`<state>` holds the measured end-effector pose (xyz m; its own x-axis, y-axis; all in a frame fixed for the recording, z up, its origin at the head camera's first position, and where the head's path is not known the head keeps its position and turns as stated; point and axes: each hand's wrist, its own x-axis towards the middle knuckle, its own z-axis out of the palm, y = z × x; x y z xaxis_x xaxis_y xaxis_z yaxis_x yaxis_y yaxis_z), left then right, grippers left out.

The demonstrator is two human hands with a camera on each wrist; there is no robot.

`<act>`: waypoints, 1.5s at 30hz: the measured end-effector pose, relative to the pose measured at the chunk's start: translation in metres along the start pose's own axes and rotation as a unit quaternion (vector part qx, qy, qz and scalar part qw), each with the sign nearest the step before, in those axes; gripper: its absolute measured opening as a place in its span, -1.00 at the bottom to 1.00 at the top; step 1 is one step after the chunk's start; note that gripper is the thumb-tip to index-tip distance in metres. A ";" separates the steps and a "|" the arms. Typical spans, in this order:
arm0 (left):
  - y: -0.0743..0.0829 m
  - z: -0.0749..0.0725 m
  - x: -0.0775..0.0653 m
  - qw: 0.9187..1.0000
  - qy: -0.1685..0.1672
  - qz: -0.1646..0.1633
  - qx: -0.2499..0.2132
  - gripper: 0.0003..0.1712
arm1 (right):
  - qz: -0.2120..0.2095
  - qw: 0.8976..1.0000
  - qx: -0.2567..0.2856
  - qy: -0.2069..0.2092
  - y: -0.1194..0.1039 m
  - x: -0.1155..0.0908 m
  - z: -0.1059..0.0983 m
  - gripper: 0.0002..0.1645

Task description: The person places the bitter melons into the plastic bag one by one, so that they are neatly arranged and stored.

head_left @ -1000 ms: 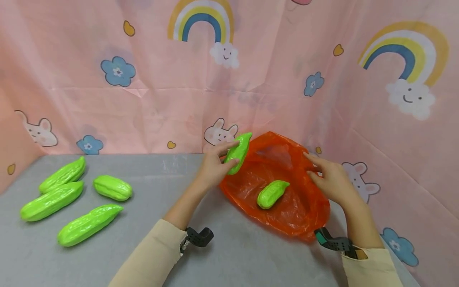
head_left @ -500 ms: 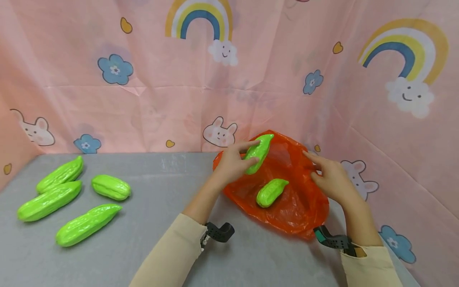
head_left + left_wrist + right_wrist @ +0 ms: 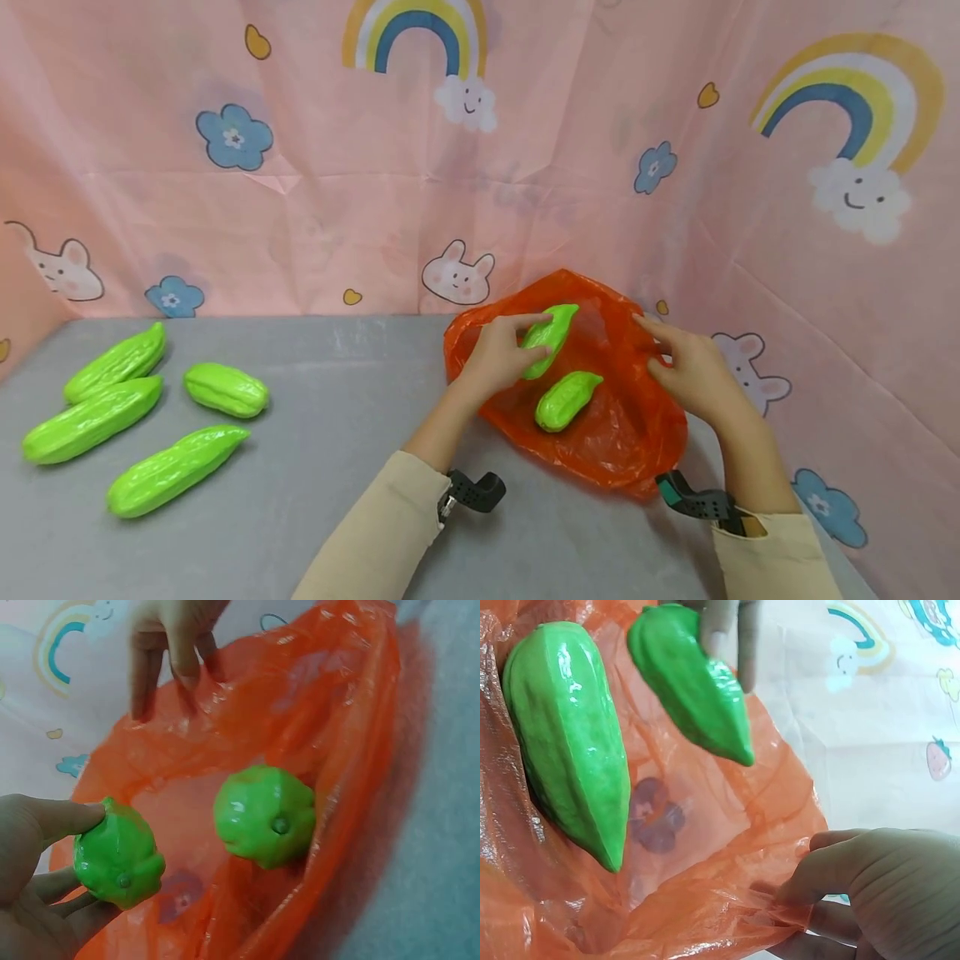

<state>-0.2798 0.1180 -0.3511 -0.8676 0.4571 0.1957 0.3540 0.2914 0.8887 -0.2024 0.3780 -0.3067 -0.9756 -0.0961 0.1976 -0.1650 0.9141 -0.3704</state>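
Note:
My left hand pinches a bright green bitter melon between thumb and fingers, inside the open mouth of an orange-red plastic bag. Within the bag lies a second bitter melon, just in front of the held one. My right hand pinches the bag's right rim and keeps it spread. In the right wrist view, the thumb and fingers of that hand have the film gathered between them. Seen from the left wrist, the held bitter melon shows its stem end, with the fingers partly behind it.
Several more bitter melons lie on the grey table at the left, one of them nearest the bag. A pink patterned cloth hangs behind and along the right. Black wrist devices jut from both sleeves.
My left hand has carried the bitter melon rightward over the bag, then lowered it into the mouth. The right hand stays at the rim. The head view has shifted slightly.

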 end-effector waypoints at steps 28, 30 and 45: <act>-0.025 0.021 -0.002 0.996 -0.066 -0.036 0.050 -0.51 | -0.012 1.000 -0.013 -0.002 -0.001 0.001 -0.002 -0.26; -0.024 0.021 -0.002 0.996 -0.067 -0.033 0.048 -0.51 | -0.013 1.000 -0.012 -0.001 -0.002 0.002 -0.002 -0.26; -0.024 0.024 -0.003 0.993 -0.090 -0.040 0.057 -0.50 | 0.000 1.000 -0.010 -0.003 -0.001 -0.002 -0.003 -0.24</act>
<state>-0.2776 0.1302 -0.3835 -0.8215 0.5688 0.0400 0.3328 0.4213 0.8436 -0.1996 0.3787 -0.3045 -0.9764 -0.0982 0.1923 -0.1620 0.9218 -0.3522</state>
